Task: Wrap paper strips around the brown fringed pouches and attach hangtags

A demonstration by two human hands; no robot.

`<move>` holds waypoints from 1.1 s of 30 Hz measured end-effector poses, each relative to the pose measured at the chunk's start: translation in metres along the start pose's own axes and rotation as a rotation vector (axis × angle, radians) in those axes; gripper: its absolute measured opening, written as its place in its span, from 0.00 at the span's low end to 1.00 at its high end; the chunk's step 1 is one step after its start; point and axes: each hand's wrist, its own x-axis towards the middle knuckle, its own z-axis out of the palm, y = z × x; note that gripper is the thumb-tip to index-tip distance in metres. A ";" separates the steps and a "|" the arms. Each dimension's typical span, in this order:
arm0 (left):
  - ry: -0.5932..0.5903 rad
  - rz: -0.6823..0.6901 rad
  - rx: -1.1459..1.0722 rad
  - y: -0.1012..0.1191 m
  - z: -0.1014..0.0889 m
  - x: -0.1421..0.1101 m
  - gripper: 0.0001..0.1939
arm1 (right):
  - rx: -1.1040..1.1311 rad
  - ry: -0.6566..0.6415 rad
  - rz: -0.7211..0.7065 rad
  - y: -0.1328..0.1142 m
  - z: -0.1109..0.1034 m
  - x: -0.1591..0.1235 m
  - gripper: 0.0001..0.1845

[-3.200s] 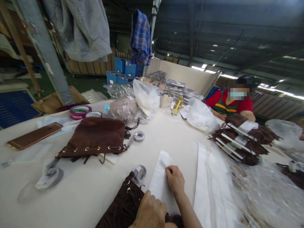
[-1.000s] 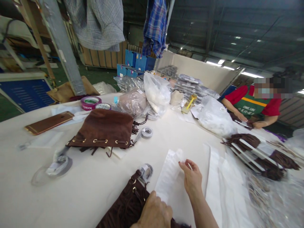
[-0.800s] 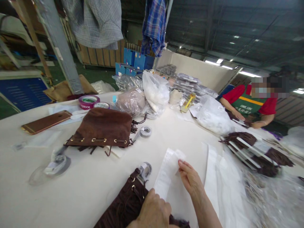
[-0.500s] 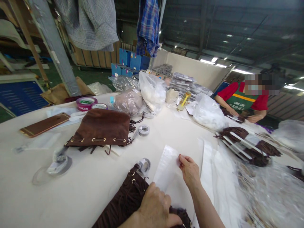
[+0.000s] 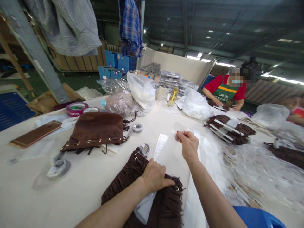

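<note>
A dark brown fringed bag (image 5: 123, 177) with gold eyelets lies in front of me. My left hand (image 5: 155, 177) rests on it, fingers curled over a white plastic strip (image 5: 160, 145) and thumb stretched out to the right. The strip shows beyond the fingers; a pale part of what looks like the same strip emerges below the hand. Up and to the right, the fingertips of my right hand (image 5: 189, 144) pinch a thin, see-through piece of film (image 5: 178, 127). Past the left hand, a roll of clear tape (image 5: 144, 148) touches the bag's upper end.
A brown drawstring bag (image 5: 95, 129), a phone (image 5: 36, 133) and purple tape (image 5: 76, 109) lie left. White strips (image 5: 206, 171) and plastic bags (image 5: 268, 171) cover the right side. Bundled brown fringed goods (image 5: 229, 128) lie before a co-worker in a green apron (image 5: 224, 93).
My right hand has moved away from the white strip and now holds the clear film up beside it. The strip looks narrower beyond my left hand. The view has swung right.
</note>
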 end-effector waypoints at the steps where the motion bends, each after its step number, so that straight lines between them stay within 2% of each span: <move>1: 0.008 0.007 0.000 0.000 0.000 0.000 0.32 | -0.017 -0.009 -0.022 -0.005 0.002 -0.005 0.12; 6: 0.044 0.120 -0.017 0.002 -0.021 -0.012 0.28 | -0.061 -0.021 -0.082 -0.023 0.002 -0.027 0.11; 11: -0.033 0.272 -0.101 -0.004 -0.044 -0.050 0.21 | -0.103 -0.048 -0.108 -0.045 -0.005 -0.054 0.11; 15: -0.139 0.364 -0.210 -0.013 -0.053 -0.079 0.08 | -0.210 -0.101 -0.129 -0.051 -0.014 -0.123 0.10; 18: -0.173 0.379 -0.260 -0.012 -0.059 -0.096 0.13 | -0.391 -0.249 -0.197 -0.037 -0.024 -0.186 0.08; 19: -0.176 0.361 -0.261 -0.010 -0.060 -0.101 0.15 | -0.426 -0.308 -0.232 -0.030 -0.028 -0.202 0.07; 21: -0.172 0.300 -0.245 -0.004 -0.060 -0.108 0.15 | -0.442 -0.341 -0.273 -0.016 -0.034 -0.225 0.08; 24: -0.177 0.270 -0.226 0.002 -0.055 -0.110 0.12 | -0.417 -0.247 -0.221 -0.003 -0.037 -0.235 0.09; 28: -0.195 0.371 -0.263 -0.003 -0.054 -0.106 0.11 | -0.376 -0.125 -0.138 0.000 -0.033 -0.236 0.12; 33: -0.147 0.446 -0.302 -0.017 -0.062 -0.114 0.10 | -0.386 -0.112 -0.184 0.004 -0.027 -0.248 0.10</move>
